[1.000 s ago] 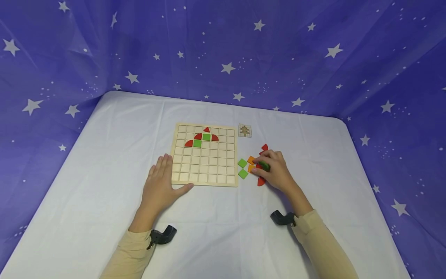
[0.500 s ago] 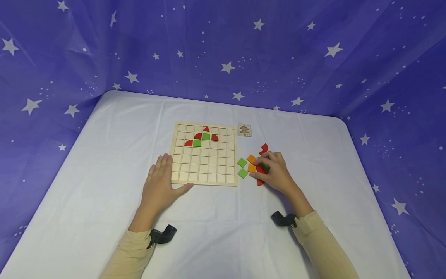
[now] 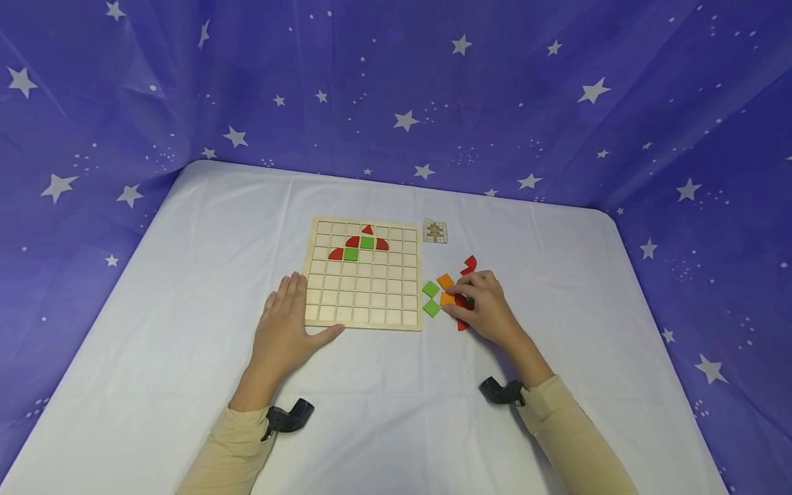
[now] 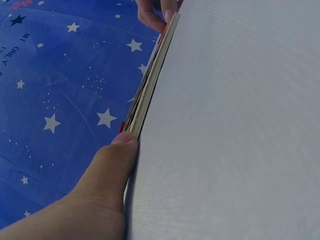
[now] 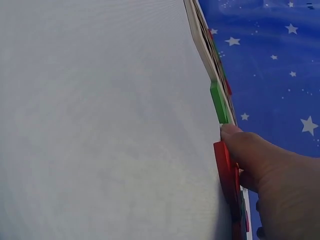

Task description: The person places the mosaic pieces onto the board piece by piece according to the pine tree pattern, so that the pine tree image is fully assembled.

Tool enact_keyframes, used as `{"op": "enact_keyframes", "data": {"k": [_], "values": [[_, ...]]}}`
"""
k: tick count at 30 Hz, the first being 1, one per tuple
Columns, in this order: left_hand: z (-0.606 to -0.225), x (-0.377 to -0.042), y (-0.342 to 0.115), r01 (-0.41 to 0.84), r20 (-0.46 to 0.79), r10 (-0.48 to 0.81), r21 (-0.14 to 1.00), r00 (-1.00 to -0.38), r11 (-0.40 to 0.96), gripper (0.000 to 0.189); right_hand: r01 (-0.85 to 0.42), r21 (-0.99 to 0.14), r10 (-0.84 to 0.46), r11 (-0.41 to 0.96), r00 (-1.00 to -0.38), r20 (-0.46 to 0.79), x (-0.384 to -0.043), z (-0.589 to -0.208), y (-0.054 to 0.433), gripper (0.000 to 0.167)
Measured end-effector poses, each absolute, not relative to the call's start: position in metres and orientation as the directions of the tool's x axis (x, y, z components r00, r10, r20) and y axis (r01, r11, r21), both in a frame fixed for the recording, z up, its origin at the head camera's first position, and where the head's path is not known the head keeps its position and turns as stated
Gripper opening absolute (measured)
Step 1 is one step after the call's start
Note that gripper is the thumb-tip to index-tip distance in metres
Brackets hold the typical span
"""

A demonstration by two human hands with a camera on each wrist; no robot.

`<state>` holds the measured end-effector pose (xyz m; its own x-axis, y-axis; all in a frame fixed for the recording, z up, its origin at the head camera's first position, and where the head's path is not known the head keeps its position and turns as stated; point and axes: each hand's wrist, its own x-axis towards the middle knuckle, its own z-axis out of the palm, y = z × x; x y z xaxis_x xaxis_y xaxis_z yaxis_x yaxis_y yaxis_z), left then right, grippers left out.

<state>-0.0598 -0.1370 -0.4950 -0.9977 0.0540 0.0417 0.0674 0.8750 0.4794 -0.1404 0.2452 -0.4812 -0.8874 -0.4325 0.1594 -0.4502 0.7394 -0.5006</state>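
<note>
When working from the near side of the desk [image 3: 371, 419], with beige sleeves [image 3: 225, 454] lowest and dark wrist mounts [image 3: 501, 390] a little farther, begin with a look at the left hand [image 3: 281, 337]. See straight fingers at the left rim of the wooden board [image 3: 365, 326] and the thumb touching near its front rim, without any grip. For good steadiness, press only lightly, so as not to push the board over the cloth.

To the right, well apart from the left hand, find the right hand [image 3: 485, 307] with bent fingers above loose red pieces [image 3: 462, 326]. Notice thumb and forefinger at two sides of an orange square [image 3: 447, 299]; cannot tell whether pinching or merely touching it. Judge this, probably, as picking out one piece: best to take opposite edges, lift straight, and avoid dragging any red neighbour. Mind also the loose green squares [image 3: 431, 308], lying between fingertips and board.

Beyond, leave undisturbed the second orange square [image 3: 445, 282] and a red curved piece [image 3: 469, 264]. On the far rows of the board, observe two laid green squares [image 3: 350, 254], three red quarter-circles [image 3: 335, 254] and a red triangle [image 3: 368, 229]. Avoid covering the small tree card [image 3: 435, 231] just beside the far right corner. Farthest, see the starry purple curtain [image 3: 346, 75]
</note>
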Motion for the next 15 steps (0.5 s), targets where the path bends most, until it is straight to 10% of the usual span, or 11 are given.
{"op": "enact_keyframes", "data": {"k": [15], "values": [[-0.4955, -0.0597, -0.1377, 0.066, 0.039, 0.054, 0.471, -0.998, 0.880, 0.121, -0.412, -0.555, -0.402, 0.723, -0.904, 0.147, -0.1394, -0.4821, 0.2430, 0.026]]}}
